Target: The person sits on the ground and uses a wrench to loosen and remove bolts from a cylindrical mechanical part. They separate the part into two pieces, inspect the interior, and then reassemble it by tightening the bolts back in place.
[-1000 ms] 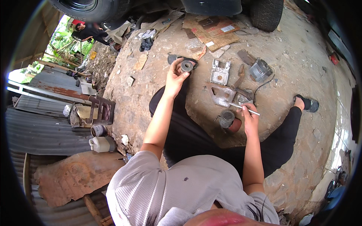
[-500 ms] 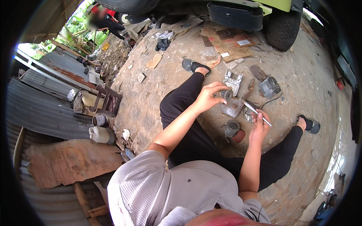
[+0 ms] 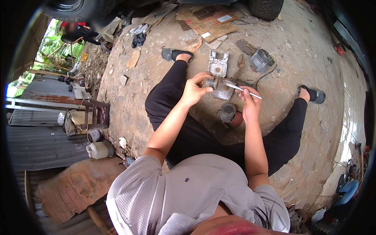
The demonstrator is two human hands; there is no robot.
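Both hands are raised over the ground between my spread legs. My left hand (image 3: 193, 92) grips a small round grey metal part (image 3: 211, 83) between thumb and fingers. In my right hand (image 3: 251, 106) is a slim brush (image 3: 234, 86) with a pale handle, held like a pen. Its tip points left, at or close to the metal part; whether they touch I cannot tell. Below the hands lies a shallow translucent container (image 3: 224, 95). A silvery metal bracket (image 3: 218, 65) lies just beyond. Closer to me stands a dark grey cylindrical part (image 3: 227, 112) beside a reddish round object (image 3: 237, 120).
A finned metal motor-like housing (image 3: 261, 60) with a cable lies at right, near rusty metal pieces (image 3: 238, 68). Flattened cardboard (image 3: 211, 24) and vehicle tyres (image 3: 267, 8) are at the far side. A crate (image 3: 96, 113), jug (image 3: 100, 150) and rusty sheet (image 3: 80, 188) line the left.
The view has shifted, so the scene sits further left and higher. The brush tip has come nearer to the metal part in my left hand.
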